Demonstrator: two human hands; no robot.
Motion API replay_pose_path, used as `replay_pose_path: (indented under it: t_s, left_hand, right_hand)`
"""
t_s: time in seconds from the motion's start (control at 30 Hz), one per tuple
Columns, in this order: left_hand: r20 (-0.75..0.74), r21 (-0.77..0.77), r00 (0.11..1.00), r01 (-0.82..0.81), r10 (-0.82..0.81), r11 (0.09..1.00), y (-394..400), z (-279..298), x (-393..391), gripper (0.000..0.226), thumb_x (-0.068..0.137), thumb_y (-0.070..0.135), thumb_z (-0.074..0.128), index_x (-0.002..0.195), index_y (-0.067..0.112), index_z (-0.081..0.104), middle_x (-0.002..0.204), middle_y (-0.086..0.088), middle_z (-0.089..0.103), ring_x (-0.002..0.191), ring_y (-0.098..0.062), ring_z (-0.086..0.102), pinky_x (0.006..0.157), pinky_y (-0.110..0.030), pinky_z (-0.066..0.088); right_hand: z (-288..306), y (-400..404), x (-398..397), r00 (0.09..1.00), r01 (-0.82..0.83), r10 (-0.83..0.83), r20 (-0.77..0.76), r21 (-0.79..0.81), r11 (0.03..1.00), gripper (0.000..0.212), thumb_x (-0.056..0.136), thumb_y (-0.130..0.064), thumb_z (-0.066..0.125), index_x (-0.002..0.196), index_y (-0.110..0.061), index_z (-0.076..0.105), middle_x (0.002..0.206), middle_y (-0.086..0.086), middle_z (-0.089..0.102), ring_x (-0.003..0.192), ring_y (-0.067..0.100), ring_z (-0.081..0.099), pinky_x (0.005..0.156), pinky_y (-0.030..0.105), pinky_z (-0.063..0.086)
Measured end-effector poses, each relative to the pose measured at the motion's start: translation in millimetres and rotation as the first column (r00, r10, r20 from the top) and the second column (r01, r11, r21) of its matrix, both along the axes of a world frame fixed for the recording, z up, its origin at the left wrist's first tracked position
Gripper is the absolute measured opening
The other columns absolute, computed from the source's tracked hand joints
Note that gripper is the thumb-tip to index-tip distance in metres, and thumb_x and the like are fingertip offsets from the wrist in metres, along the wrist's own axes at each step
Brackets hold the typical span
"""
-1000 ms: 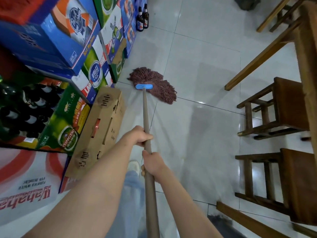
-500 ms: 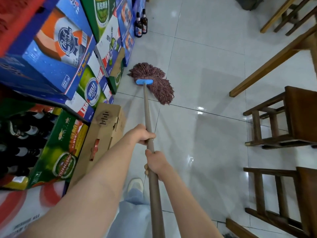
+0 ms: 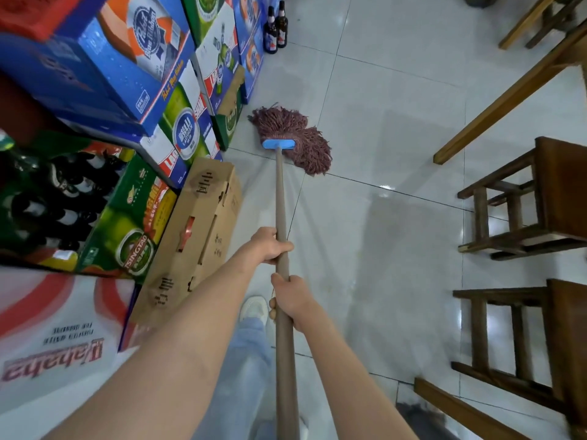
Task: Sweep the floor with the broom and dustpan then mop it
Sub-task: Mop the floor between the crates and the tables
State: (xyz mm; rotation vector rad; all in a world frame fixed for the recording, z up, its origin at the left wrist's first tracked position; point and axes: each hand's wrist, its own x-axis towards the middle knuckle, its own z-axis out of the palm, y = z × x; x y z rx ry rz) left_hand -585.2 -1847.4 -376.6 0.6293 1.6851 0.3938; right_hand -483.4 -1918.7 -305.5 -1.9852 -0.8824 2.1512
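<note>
A mop with a maroon string head (image 3: 293, 138) and a blue clamp (image 3: 278, 143) lies on the white tiled floor (image 3: 390, 122), close to the stacked boxes. Its brown wooden handle (image 3: 280, 198) runs back toward me. My left hand (image 3: 270, 246) grips the handle higher up, fingers curled round it. My right hand (image 3: 287, 296) grips the handle just below the left. No broom or dustpan is in sight.
Stacked beer cartons (image 3: 136, 68) and a brown cardboard box (image 3: 197, 230) line the left side. Two dark bottles (image 3: 275, 27) stand at the far end. Wooden stools (image 3: 524, 204) and table legs (image 3: 508, 93) crowd the right. My shoe (image 3: 254, 308) stands below the hands.
The mop head has stayed beside the cartons while its strings shifted a little to the right. Both hands keep their hold on the handle.
</note>
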Motion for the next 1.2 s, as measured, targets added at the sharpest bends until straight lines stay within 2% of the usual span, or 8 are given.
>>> replay_pose_path:
  t_s: [0.2,0.3,0.37,0.47,0.7,0.83,0.97,1.2]
  left_hand:
    - [0.061,-0.027,0.997,-0.040,0.042,0.999,-86.8,-1.5,42.1,0.031,0.084,0.005,0.063,0.109,0.011,0.047,0.093,-0.015,0.062,0.080,-0.030,0.063,0.083,-0.044,0.056]
    - [0.102,-0.065,0.992,-0.066,0.072,0.996,-127.2,-7.1,62.7,0.049,0.086,0.004,0.063,0.129,0.012,0.042,0.089,-0.010,0.061,0.077,-0.029,0.063,0.077,-0.041,0.057]
    - [0.125,-0.085,0.988,-0.077,0.087,0.993,-151.7,-11.2,73.9,0.057,0.086,0.003,0.062,0.136,0.010,0.037,0.085,-0.007,0.059,0.070,-0.026,0.063,0.068,-0.036,0.057]
    - [0.137,-0.107,0.988,-0.055,0.069,0.993,-184.8,-13.9,85.0,0.043,0.087,0.004,0.062,0.123,0.013,0.042,0.084,-0.007,0.058,0.069,-0.026,0.062,0.073,-0.039,0.058]
    - [0.130,-0.115,0.991,0.023,-0.007,0.993,-224.5,-9.4,70.7,0.037,0.087,0.003,0.062,0.120,0.009,0.044,0.086,-0.009,0.057,0.061,-0.021,0.061,0.054,-0.027,0.056]
    - [0.120,-0.109,0.992,0.042,-0.029,0.993,-239.9,-4.9,45.2,0.036,0.089,0.004,0.060,0.121,0.010,0.043,0.085,-0.007,0.056,0.061,-0.018,0.060,0.048,-0.022,0.054]
    - [0.124,-0.106,0.990,0.075,-0.062,0.992,-260.3,-2.8,22.8,0.028,0.090,0.003,0.060,0.111,0.010,0.043,0.082,-0.007,0.056,0.060,-0.017,0.060,0.054,-0.025,0.055]
    - [0.130,-0.132,0.984,0.140,-0.123,0.981,-316.4,-8.9,8.2,0.032,0.086,0.004,0.064,0.113,0.006,0.045,0.085,-0.009,0.058,0.063,-0.020,0.062,0.063,-0.032,0.058]
  right_hand:
    - [-10.8,-85.1,43.0,0.999,-0.041,0.041,0.022,0.034,0.999,0.019,0.095,-0.022,0.045,0.079,-0.012,0.042,0.066,0.008,0.048,0.048,0.019,0.048,0.054,0.033,0.047]
    - [-19.1,-126.5,64.1,0.993,-0.100,0.097,0.065,0.043,0.994,0.018,0.092,-0.026,0.047,0.078,-0.014,0.044,0.068,0.006,0.051,0.052,0.020,0.050,0.063,0.036,0.048]
    - [-22.0,-150.8,76.9,0.991,-0.106,0.102,0.089,0.038,0.994,0.019,0.093,-0.027,0.046,0.080,-0.014,0.042,0.070,0.007,0.051,0.050,0.019,0.049,0.055,0.030,0.048]
    - [-24.9,-185.3,87.4,0.992,-0.067,0.066,0.105,0.004,0.998,0.020,0.096,-0.025,0.045,0.082,-0.013,0.039,0.069,0.008,0.047,0.042,0.017,0.045,0.039,0.023,0.042]
    - [-27.5,-233.4,69.8,0.994,-0.025,0.024,0.104,0.010,1.000,0.020,0.096,-0.025,0.044,0.083,-0.013,0.039,0.077,0.011,0.048,0.038,0.015,0.046,0.038,0.021,0.041]
    - [-29.1,-251.2,35.9,0.992,-0.018,0.014,0.128,0.033,0.999,0.018,0.094,-0.027,0.045,0.081,-0.014,0.041,0.072,0.009,0.052,0.048,0.020,0.050,0.050,0.028,0.045]
    - [-28.5,-276.0,9.6,0.989,0.017,-0.024,0.146,0.046,0.999,0.019,0.092,-0.029,0.045,0.080,-0.014,0.042,0.081,0.012,0.053,0.058,0.025,0.052,0.063,0.035,0.047]
    - [-23.7,-343.2,-8.1,0.976,0.145,-0.152,0.157,0.051,0.988,0.022,0.094,-0.026,0.046,0.078,-0.012,0.041,0.068,0.005,0.046,0.049,0.018,0.044,0.052,0.032,0.046]
